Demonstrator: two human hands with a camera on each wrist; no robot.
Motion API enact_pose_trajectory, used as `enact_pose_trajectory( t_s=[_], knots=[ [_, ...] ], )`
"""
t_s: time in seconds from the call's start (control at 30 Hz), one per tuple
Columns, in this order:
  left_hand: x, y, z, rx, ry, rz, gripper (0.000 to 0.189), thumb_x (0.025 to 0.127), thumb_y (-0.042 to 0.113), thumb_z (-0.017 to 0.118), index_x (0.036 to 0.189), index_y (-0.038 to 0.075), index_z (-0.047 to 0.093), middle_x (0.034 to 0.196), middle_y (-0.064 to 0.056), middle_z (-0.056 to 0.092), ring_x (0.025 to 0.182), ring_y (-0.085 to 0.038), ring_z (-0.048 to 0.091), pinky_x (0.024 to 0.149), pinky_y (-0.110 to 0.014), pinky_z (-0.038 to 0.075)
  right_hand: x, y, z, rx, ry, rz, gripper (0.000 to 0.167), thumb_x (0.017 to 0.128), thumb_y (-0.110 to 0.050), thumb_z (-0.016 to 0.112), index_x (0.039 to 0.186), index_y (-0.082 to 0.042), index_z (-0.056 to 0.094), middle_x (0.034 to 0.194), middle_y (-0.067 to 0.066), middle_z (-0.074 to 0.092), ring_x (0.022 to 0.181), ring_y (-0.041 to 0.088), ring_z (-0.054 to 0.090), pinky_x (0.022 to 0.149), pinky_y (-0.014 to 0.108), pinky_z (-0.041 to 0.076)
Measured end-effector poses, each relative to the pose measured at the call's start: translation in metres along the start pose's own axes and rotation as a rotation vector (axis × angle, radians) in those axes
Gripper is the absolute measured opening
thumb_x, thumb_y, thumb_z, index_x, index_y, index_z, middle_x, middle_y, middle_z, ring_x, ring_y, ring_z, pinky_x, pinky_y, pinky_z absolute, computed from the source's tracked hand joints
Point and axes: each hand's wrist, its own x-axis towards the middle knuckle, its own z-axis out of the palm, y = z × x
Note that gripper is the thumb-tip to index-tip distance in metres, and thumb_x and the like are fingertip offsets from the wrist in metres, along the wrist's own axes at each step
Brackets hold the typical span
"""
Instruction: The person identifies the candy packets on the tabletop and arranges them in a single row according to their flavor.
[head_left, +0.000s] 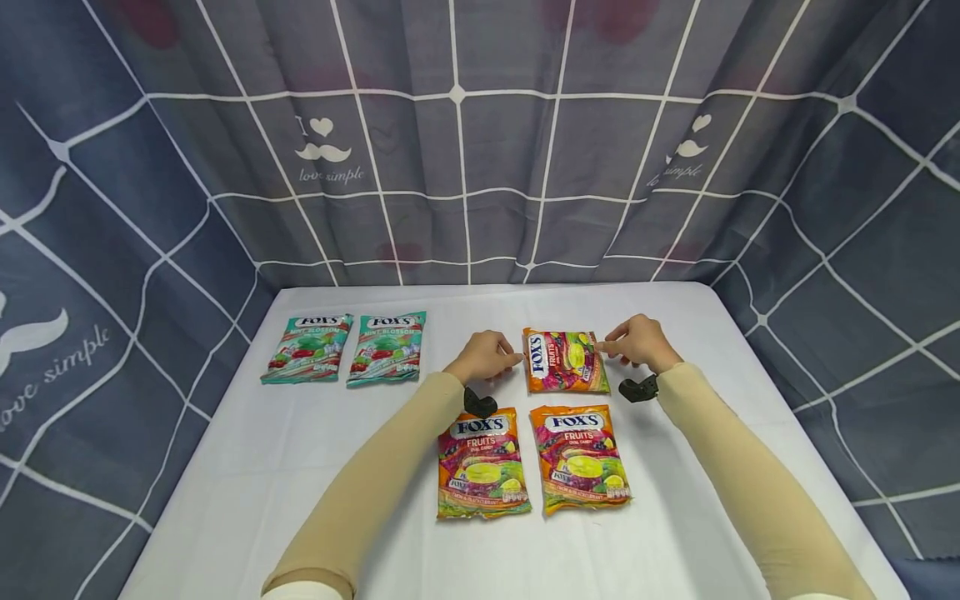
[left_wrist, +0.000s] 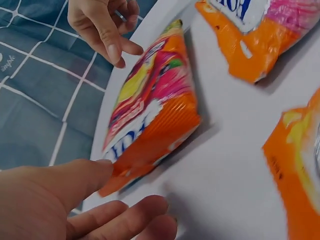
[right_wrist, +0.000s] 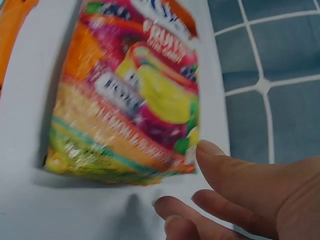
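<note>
A fruit candy bag lies sideways at the back of the white table, its logo end to the left. My left hand is at that end; in the left wrist view its thumb overlaps the orange corner, with the other fingers spread apart below. At the opposite end is my right hand, thumb right at the bag's corner and fingers apart from it. Two more fruit candy bags, one left and one right, lie upright nearer the front.
Two green mint candy bags, one outer and one inner, lie side by side at the back left of the white table. A grey checked curtain hangs behind it and along both sides.
</note>
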Motion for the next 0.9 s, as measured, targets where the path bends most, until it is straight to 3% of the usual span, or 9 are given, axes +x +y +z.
enact_pose_trajectory(
  t_s=[0.17,0.43,0.63,0.9],
  knots=[
    [0.005,0.000,0.013,-0.052,0.014,-0.039,0.027,0.110,0.026,0.070,0.110,-0.001,0.072,0.085,-0.011,0.078,0.061,-0.019,0.067,0.054,-0.026,0.055,0.003,0.008,0.006,0.044,-0.054,0.050,0.048,0.102,-0.031,0.082,0.123,0.012,0.074,0.092,0.018,0.078,0.069,0.021,0.065,0.063,0.033,0.055],
    [0.006,0.004,0.025,-0.171,0.015,-0.050,0.031,0.111,0.030,0.069,0.106,0.000,0.072,0.087,-0.012,0.079,0.067,-0.021,0.073,0.056,-0.029,0.057,0.003,0.012,0.013,0.083,-0.087,0.071,0.048,0.105,-0.033,0.078,0.122,0.012,0.076,0.089,0.016,0.078,0.066,0.017,0.060,0.062,0.031,0.055],
    [0.009,0.009,0.033,-0.135,0.038,-0.046,0.033,0.109,0.032,0.072,0.108,-0.001,0.070,0.081,-0.011,0.076,0.061,-0.017,0.066,0.052,-0.026,0.052,0.006,0.015,0.018,0.101,-0.083,0.055,0.044,0.105,-0.030,0.077,0.119,0.013,0.076,0.087,0.016,0.076,0.064,0.017,0.063,0.061,0.030,0.056],
    [0.014,0.013,0.037,-0.121,0.051,-0.099,0.029,0.108,0.027,0.073,0.107,-0.001,0.067,0.070,-0.005,0.067,0.053,-0.011,0.056,0.050,-0.023,0.046,0.015,0.020,0.022,0.140,-0.095,0.069,0.041,0.104,-0.027,0.079,0.114,0.013,0.076,0.073,0.008,0.070,0.060,0.013,0.061,0.058,0.028,0.054]
  ],
)
